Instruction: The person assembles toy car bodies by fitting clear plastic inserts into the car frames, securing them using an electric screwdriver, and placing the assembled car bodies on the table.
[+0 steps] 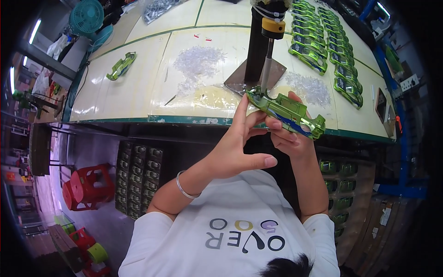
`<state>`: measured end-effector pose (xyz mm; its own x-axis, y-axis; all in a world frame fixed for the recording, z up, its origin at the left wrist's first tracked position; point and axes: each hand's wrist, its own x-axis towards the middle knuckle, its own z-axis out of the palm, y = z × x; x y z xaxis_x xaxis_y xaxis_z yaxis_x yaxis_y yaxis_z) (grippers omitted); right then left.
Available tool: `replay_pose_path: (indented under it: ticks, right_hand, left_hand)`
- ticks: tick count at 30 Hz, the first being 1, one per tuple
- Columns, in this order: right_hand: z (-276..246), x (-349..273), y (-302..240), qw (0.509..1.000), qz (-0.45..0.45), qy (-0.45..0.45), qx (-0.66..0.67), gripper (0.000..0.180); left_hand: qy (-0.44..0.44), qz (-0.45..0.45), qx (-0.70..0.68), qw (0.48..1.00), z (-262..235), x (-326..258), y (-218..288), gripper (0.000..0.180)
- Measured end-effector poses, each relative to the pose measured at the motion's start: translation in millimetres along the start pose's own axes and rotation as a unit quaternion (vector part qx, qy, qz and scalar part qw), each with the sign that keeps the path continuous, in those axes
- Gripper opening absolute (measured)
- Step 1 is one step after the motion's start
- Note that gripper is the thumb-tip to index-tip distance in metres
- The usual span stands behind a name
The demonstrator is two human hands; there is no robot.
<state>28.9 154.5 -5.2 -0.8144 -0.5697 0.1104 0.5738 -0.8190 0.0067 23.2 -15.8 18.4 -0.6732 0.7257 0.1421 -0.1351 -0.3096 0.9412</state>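
Observation:
A glossy green toy car body (286, 111) with a blue stripe is held in front of me at the bench's near edge. My right hand (290, 136) grips it from below. My left hand (240, 143) touches its left end with raised fingers, the thumb sticking out to the right. The tip of a hanging screwdriver (266, 69), with a yellow collar and metal shaft, comes down onto the car body's left end. Behind the tool stands a dark post on a flat metal base plate (279, 74).
Rows of green car bodies (330, 51) lie at the bench's back right. A single one (122, 65) lies at the left. Piles of small clear plastic parts (198, 62) cover the bench's middle. Trays of green parts (339, 194) and dark trays (136, 177) sit below; red stools (87, 184) stand at the left.

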Motion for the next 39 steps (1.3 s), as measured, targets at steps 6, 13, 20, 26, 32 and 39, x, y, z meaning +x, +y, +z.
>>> replay_pose_path:
  ticks: [6,13,20,26,32,39]
  right_hand:
    - [-3.1,1.4,-7.1,0.999,0.040,-0.017,0.009,0.060]
    - [-28.9,-17.7,0.4,0.976,-0.006,0.120,-0.182,0.048]
    - [-6.2,-71.0,-14.1,0.956,-0.114,0.179,-0.201,0.050]
    - [39.8,-32.2,-120.0,0.693,-0.237,0.287,-0.617,0.038]
    - [46.1,10.2,-177.2,0.415,-0.047,0.392,-0.820,0.063]
    - [29.9,22.4,-204.1,0.370,0.017,0.363,-0.855,0.058]
  left_hand:
    - [-0.005,0.011,0.021,1.000,1.2,0.7,-2.7,0.114]
    - [0.023,-0.019,-0.006,1.000,-10.1,-10.7,-20.7,0.104]
    - [-0.167,-0.027,0.330,0.929,5.8,-19.7,35.6,0.033]
    - [-0.254,0.363,0.249,0.861,101.9,-2.0,93.7,0.018]
    - [-0.134,0.454,0.073,0.878,132.3,-9.8,113.2,0.009]
    - [-0.143,0.320,0.178,0.920,127.0,-0.9,124.9,0.010]
